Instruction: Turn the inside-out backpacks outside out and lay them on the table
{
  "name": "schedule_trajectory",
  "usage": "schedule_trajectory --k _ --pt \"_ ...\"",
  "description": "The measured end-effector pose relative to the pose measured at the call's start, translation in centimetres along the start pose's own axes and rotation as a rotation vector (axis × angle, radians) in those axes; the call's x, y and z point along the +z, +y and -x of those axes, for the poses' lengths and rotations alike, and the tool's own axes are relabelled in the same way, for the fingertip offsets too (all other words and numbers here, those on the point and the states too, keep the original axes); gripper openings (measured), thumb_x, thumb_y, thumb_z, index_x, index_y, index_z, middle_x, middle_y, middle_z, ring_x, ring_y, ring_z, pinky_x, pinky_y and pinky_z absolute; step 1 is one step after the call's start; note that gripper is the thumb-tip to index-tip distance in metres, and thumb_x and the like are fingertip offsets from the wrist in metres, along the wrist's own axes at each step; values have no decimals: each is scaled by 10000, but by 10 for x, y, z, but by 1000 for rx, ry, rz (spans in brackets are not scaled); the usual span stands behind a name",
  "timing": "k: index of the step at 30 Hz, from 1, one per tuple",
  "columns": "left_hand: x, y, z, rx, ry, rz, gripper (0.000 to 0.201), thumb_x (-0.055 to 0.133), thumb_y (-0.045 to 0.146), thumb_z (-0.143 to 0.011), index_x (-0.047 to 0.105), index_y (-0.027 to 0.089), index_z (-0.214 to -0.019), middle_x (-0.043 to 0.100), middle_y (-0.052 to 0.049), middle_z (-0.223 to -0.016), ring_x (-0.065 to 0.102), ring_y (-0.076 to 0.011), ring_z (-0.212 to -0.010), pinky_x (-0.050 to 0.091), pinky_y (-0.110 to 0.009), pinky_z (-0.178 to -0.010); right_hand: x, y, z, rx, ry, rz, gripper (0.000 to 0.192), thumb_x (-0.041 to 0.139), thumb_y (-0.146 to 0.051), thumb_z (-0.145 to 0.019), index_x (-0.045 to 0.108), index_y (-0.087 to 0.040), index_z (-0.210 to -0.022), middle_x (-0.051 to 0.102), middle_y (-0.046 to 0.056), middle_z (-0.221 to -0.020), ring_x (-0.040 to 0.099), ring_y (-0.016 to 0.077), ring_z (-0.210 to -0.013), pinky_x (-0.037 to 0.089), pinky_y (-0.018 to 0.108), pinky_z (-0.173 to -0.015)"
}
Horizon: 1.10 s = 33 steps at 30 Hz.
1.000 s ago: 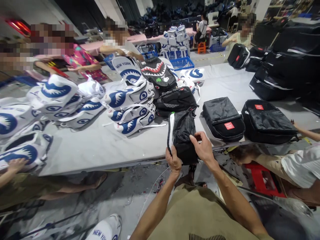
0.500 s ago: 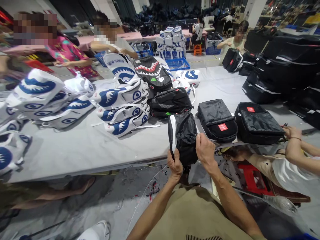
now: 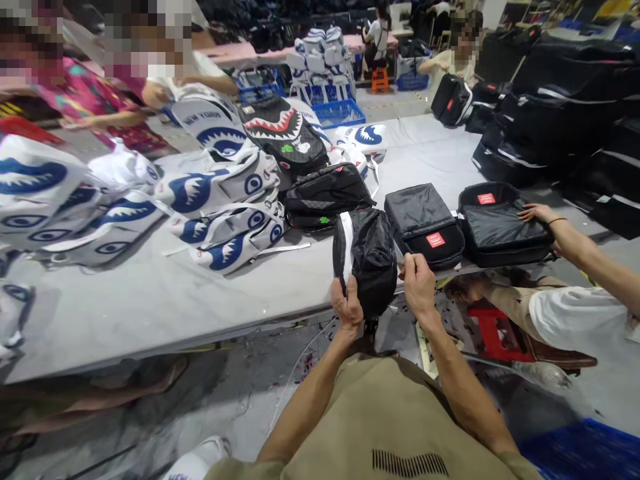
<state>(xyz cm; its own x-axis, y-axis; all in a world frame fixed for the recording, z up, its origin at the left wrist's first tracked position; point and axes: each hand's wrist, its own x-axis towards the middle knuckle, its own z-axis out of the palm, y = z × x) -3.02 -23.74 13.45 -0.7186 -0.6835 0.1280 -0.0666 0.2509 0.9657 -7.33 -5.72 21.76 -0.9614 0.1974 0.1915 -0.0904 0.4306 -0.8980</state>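
A small black bag (image 3: 373, 250) with a white strip down its left side is tilted up at the table's front edge. My left hand (image 3: 347, 307) grips its lower left side, thumb lying over the front. At the bag's right edge, the fingers of my right hand (image 3: 420, 283) are pinched together; what sits between them is too small to make out. Just right of it lies a flat black bag (image 3: 423, 217) with a red label. A co-worker's hand (image 3: 543, 217) rests on another black bag (image 3: 500, 230) further right.
White and blue shark-print backpacks (image 3: 220, 193) are stacked left of centre beside a black shark-mouth backpack (image 3: 285, 133). A tall pile of black bags (image 3: 555, 113) stands at right on the white table (image 3: 200, 303). A red stool (image 3: 493, 333) is below.
My right hand has drawn slightly right, away from the bag's front, while my left hand keeps its grip. The co-worker's bag has been opened out or shifted, with a hand now on it.
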Motion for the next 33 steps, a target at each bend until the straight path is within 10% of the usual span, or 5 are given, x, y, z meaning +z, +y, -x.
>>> schedule_trajectory --k 9,18,33 --pt "2 20 -28 90 89 7 509 589 657 -1055 774 197 -1167 797 -138 -1199 709 -290 -1144 515 -404 -1104 -20 37 2 134 8 -108 419 518 -624 -1074 649 -235 -992 730 5 -849 685 177 -723 505 300 -744" --pt "-34 9 -84 177 308 -42 445 531 576 -1109 759 194 -1108 798 -94 -1126 694 -225 -1087 511 -326 -1040 -30 114 50 260 -307 72 360 546 -575 -995 681 -249 -922 778 29 -840 709 212 -748 480 316 -758" --pt "-81 -10 -142 -35 505 -10 410 547 489 -1081 759 138 -1090 787 -81 -1086 659 -195 -977 538 -318 -951 -31 149 90 327 -564 134 422 473 -655 -961 669 -284 -918 818 55 -851 768 268 -773 487 342 -728"
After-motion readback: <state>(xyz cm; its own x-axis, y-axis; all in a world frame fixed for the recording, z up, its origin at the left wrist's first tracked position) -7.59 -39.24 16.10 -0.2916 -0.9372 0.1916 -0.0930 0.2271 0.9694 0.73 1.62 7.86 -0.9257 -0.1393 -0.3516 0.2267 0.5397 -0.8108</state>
